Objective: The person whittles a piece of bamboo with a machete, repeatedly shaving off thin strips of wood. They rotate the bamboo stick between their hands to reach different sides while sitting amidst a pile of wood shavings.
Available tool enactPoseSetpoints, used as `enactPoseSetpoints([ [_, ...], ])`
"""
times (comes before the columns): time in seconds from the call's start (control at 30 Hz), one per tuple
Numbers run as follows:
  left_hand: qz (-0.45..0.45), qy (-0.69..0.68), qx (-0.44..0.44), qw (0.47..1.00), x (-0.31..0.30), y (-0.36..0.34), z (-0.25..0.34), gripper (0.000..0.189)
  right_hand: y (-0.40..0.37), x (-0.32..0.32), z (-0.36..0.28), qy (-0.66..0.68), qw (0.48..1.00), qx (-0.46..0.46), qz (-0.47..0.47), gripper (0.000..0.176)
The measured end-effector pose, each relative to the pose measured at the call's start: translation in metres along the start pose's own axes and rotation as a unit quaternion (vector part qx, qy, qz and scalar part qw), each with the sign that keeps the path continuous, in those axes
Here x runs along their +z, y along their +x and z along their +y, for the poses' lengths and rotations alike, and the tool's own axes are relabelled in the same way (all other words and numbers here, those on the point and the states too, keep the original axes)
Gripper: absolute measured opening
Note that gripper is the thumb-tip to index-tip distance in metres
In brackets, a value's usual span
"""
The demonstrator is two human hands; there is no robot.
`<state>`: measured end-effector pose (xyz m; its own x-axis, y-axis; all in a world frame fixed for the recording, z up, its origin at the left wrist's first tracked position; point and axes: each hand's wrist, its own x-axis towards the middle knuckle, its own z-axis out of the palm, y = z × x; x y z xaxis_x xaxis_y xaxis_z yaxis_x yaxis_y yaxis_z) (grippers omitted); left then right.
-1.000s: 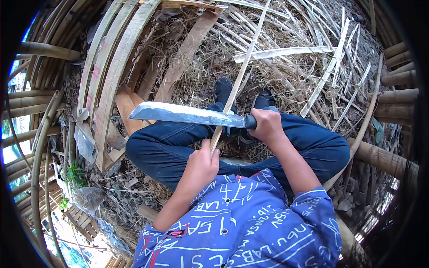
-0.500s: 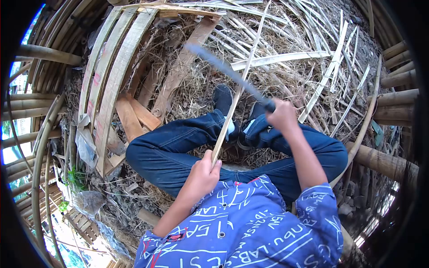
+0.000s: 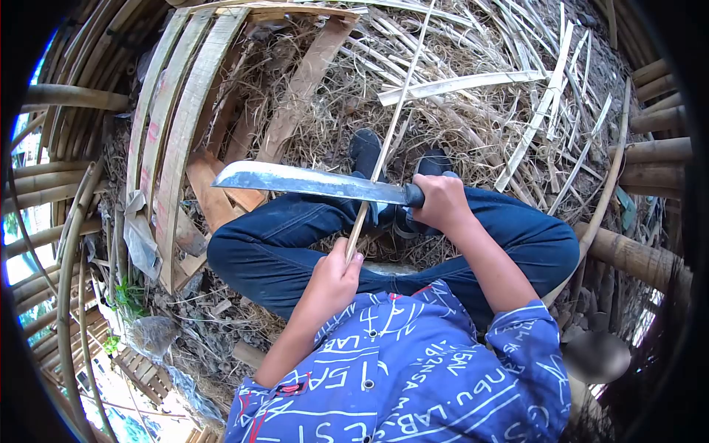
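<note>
My right hand is closed round the dark handle of a machete. Its broad metal blade points left and lies across a long, thin bamboo strip. Near my lap, my left hand grips the lower end of that strip, which slants up and away between my shoes. The blade crosses the strip a little beyond my left hand, apparently touching it. My bent legs in dark jeans lie on both sides below the blade.
Split bamboo strips and curly shavings cover the ground ahead. A wooden slat frame stands at the left, near loose brown boards. Bamboo poles border the right side. A blurred round patch is at the lower right.
The machete has swung down from a raised slant to lie nearly level across the strip. My right hand has moved slightly left and toward me; my left hand still holds the strip.
</note>
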<state>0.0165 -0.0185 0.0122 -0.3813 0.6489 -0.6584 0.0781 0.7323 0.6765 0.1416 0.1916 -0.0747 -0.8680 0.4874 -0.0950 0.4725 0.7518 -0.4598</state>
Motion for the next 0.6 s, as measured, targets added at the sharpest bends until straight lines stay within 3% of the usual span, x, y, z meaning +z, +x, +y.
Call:
enactPoseSetpoints([
  [0.6, 0.012, 0.0, 0.0, 1.0, -0.004, -0.003, 0.002, 0.015, 0.014, 0.003, 0.014, -0.008, 0.999, -0.002, 0.038, 0.029],
])
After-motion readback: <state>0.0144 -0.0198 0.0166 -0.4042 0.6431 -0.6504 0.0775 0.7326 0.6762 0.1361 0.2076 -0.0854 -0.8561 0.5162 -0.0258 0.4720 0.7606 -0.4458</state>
